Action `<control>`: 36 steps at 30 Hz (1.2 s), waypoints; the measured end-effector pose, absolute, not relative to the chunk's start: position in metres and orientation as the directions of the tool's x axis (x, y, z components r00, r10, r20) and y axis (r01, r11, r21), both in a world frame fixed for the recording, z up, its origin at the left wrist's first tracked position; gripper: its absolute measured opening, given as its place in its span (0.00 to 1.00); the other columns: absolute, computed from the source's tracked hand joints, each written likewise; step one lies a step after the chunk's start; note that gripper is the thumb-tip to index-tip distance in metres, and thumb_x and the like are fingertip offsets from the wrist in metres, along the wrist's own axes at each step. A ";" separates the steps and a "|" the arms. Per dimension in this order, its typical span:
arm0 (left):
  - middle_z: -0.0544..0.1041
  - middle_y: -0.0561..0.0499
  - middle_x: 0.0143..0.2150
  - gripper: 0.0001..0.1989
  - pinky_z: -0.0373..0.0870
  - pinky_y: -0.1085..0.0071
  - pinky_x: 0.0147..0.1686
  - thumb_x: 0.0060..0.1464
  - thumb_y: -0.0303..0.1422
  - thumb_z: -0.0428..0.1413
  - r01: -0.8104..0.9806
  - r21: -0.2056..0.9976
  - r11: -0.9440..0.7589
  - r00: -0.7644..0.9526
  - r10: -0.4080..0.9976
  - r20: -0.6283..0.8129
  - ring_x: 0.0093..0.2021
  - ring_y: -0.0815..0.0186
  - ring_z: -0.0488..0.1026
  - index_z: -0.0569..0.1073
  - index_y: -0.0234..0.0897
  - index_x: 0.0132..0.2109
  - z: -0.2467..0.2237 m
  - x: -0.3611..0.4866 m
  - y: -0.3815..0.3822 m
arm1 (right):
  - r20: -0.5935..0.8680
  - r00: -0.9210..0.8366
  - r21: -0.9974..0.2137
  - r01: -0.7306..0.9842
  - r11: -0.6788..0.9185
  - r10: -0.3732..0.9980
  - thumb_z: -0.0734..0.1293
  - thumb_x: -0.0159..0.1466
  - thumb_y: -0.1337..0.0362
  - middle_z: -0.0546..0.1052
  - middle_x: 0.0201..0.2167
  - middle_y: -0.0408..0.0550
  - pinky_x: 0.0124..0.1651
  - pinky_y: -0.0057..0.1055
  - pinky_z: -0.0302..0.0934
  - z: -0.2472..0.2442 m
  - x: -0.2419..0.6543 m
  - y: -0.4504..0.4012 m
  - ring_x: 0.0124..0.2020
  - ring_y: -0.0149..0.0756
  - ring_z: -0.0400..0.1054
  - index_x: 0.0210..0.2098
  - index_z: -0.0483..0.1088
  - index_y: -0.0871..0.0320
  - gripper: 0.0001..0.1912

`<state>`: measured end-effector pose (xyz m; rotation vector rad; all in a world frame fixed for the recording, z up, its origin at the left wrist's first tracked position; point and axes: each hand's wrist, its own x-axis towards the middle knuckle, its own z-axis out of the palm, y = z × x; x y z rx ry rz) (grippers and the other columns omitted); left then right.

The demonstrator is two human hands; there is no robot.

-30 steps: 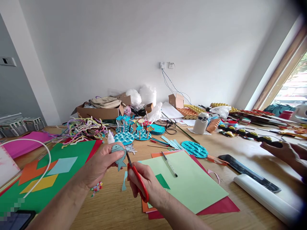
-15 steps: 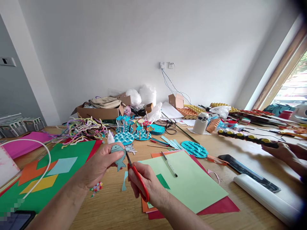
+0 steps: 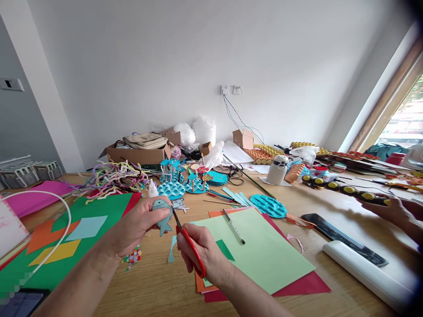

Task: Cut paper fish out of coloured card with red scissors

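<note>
Pinched in my left hand (image 3: 143, 222) is a light blue paper fish (image 3: 162, 210) with drawn outlines, its tail pointing down. My right hand (image 3: 201, 248) grips red-handled scissors (image 3: 191, 248), whose blades point up and touch the fish's right edge. A narrow blue paper scrap (image 3: 171, 250) lies on the table below the blades. Small colourful paper bits (image 3: 133, 256) lie beside my left wrist. Under and beyond my right hand is a stack topped by light green paper (image 3: 261, 251), with a pen (image 3: 234, 226) on it.
Green paper (image 3: 99, 220) with coloured pieces lies at left. Blue wavy discs with small fish on sticks (image 3: 196, 187) stand ahead. A phone (image 3: 345, 240) and a white case (image 3: 360, 268) lie at right, where another person's hand (image 3: 393, 211) holds a black-and-yellow strip (image 3: 346, 189).
My hands, the fish and the scissors hold nearly the same place. At right, the other person's black-and-yellow strip has tilted and turned slightly.
</note>
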<state>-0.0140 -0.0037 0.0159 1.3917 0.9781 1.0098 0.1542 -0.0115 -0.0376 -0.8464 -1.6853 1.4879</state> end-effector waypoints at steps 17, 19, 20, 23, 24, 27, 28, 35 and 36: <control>0.68 0.57 0.26 0.08 0.61 0.76 0.28 0.48 0.38 0.57 0.092 0.988 -0.124 0.234 0.967 0.100 0.27 0.72 0.64 0.70 0.37 0.31 0.013 -0.021 0.007 | 0.153 -0.404 -0.986 -0.127 0.110 0.902 0.63 0.56 0.54 0.64 0.14 0.36 0.20 0.22 0.50 -0.036 0.157 0.004 0.16 0.24 0.56 0.25 0.59 0.57 0.14; 0.68 0.57 0.26 0.08 0.61 0.74 0.29 0.47 0.37 0.57 0.149 0.981 -0.123 0.206 0.974 0.091 0.27 0.71 0.66 0.70 0.37 0.32 0.013 -0.018 0.008 | 0.162 -0.345 -0.983 -0.143 0.119 0.925 0.66 0.53 0.56 0.66 0.19 0.38 0.21 0.22 0.51 -0.035 0.160 0.009 0.19 0.25 0.59 0.27 0.60 0.58 0.13; 0.69 0.57 0.27 0.08 0.61 0.74 0.30 0.47 0.37 0.57 0.189 0.975 -0.120 0.190 0.978 0.083 0.28 0.70 0.67 0.70 0.37 0.32 0.012 -0.015 0.009 | 0.169 -0.315 -0.981 -0.148 0.128 0.934 0.67 0.52 0.57 0.67 0.22 0.39 0.21 0.22 0.51 -0.034 0.161 0.011 0.20 0.25 0.59 0.28 0.61 0.58 0.13; 0.70 0.56 0.28 0.08 0.62 0.73 0.32 0.46 0.37 0.56 0.306 0.945 -0.114 0.179 0.982 0.060 0.30 0.69 0.67 0.70 0.38 0.33 0.008 -0.009 0.014 | 0.184 -0.261 -0.976 -0.160 0.146 0.948 0.69 0.50 0.58 0.69 0.25 0.40 0.21 0.23 0.52 -0.032 0.164 0.018 0.21 0.26 0.60 0.30 0.61 0.58 0.15; 0.69 0.57 0.27 0.08 0.62 0.73 0.32 0.46 0.36 0.56 0.332 0.936 -0.114 0.190 0.980 0.052 0.30 0.69 0.67 0.69 0.38 0.32 0.007 -0.007 0.016 | 0.177 -0.263 -0.977 -0.160 0.139 0.948 0.69 0.49 0.59 0.68 0.25 0.40 0.22 0.23 0.52 -0.031 0.164 0.021 0.21 0.26 0.60 0.29 0.61 0.58 0.15; 0.66 0.58 0.24 0.07 0.62 0.72 0.31 0.44 0.36 0.55 0.363 0.926 -0.103 0.224 0.974 0.021 0.28 0.69 0.64 0.68 0.37 0.30 -0.001 -0.004 0.024 | 0.130 -0.308 -0.986 -0.137 0.092 0.943 0.69 0.48 0.63 0.67 0.21 0.38 0.23 0.24 0.53 -0.029 0.163 0.026 0.21 0.26 0.60 0.27 0.61 0.58 0.13; 0.66 0.57 0.24 0.07 0.63 0.72 0.31 0.44 0.36 0.55 0.367 0.925 -0.098 0.229 0.973 0.012 0.28 0.69 0.64 0.68 0.37 0.31 -0.004 -0.004 0.026 | 0.116 -0.325 -0.989 -0.125 0.078 0.939 0.69 0.48 0.64 0.66 0.20 0.37 0.23 0.24 0.53 -0.029 0.162 0.027 0.20 0.25 0.59 0.27 0.60 0.58 0.12; 0.68 0.54 0.29 0.11 0.64 0.71 0.30 0.42 0.37 0.56 0.361 0.932 -0.045 0.236 0.971 -0.045 0.31 0.67 0.65 0.70 0.36 0.33 -0.021 -0.005 0.023 | 0.041 -0.367 -0.999 -0.022 0.035 0.929 0.64 0.45 0.73 0.66 0.18 0.34 0.21 0.23 0.52 -0.039 0.153 0.032 0.18 0.24 0.57 0.28 0.59 0.57 0.12; 0.68 0.54 0.28 0.12 0.64 0.71 0.29 0.42 0.38 0.56 0.353 0.935 -0.032 0.236 0.970 -0.056 0.30 0.67 0.65 0.71 0.35 0.34 -0.023 -0.007 0.022 | 0.039 -0.358 -0.999 -0.011 0.038 0.933 0.63 0.45 0.73 0.65 0.17 0.34 0.21 0.23 0.52 -0.042 0.152 0.033 0.18 0.24 0.57 0.28 0.58 0.57 0.12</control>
